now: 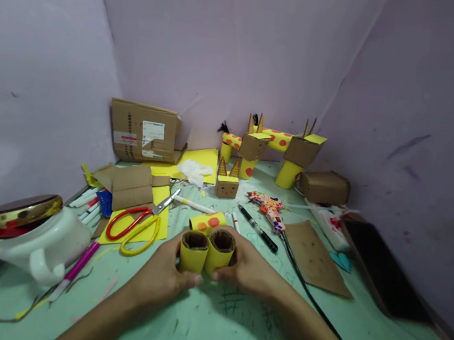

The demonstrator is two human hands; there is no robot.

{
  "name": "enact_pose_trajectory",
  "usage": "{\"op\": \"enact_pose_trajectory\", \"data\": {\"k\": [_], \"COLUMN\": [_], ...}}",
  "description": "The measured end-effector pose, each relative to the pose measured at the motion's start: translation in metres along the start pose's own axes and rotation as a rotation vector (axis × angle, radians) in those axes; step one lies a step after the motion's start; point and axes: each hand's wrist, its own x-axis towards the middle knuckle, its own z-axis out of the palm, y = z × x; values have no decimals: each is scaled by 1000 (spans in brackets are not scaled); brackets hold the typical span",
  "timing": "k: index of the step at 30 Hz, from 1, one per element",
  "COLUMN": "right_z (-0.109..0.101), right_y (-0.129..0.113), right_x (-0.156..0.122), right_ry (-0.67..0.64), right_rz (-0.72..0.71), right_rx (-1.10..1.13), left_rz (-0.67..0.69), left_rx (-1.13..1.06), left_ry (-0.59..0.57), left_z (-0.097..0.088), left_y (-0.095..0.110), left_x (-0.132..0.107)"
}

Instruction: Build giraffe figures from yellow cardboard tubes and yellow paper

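Note:
Two short yellow paper-covered cardboard tubes stand upright side by side on the green table, pressed together. My left hand point(165, 273) is closed around the left tube point(193, 252). My right hand point(245, 267) is closed around the right tube point(220, 250). A third yellow tube with orange spots point(207, 222) lies on its side just behind them. Farther back stand a small brown cardboard box head with pointed ears point(227, 184) and two yellow spotted tube animals with box heads point(274, 148).
Red and yellow scissors point(136, 225) lie on yellow paper to the left. A white pot with a gold lid point(30, 233) and several markers sit at far left. A black pen point(258, 230), a glue gun point(268, 206), brown card point(316, 257) and a dark tablet point(381, 268) are on the right.

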Motion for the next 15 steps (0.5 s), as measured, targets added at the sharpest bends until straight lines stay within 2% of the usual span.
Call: {"op": "enact_pose_trajectory", "data": {"k": [5,10,15], "right_z": [-5,-4,-6], "right_y": [2,-2,-11], "right_x": [-4,-2,-1], "right_ry": [-75,-85,-174], "right_rz": [-14,16,56], "right_rx": [-103,-130,31], "left_rz": [-94,-166,-217], "left_rx": [82,-85,-229], "left_ry": [-22,-5,-14], "left_z": [-5,-9,-11], "left_y": [4,3,7], "left_x": [-1,1,1]}}
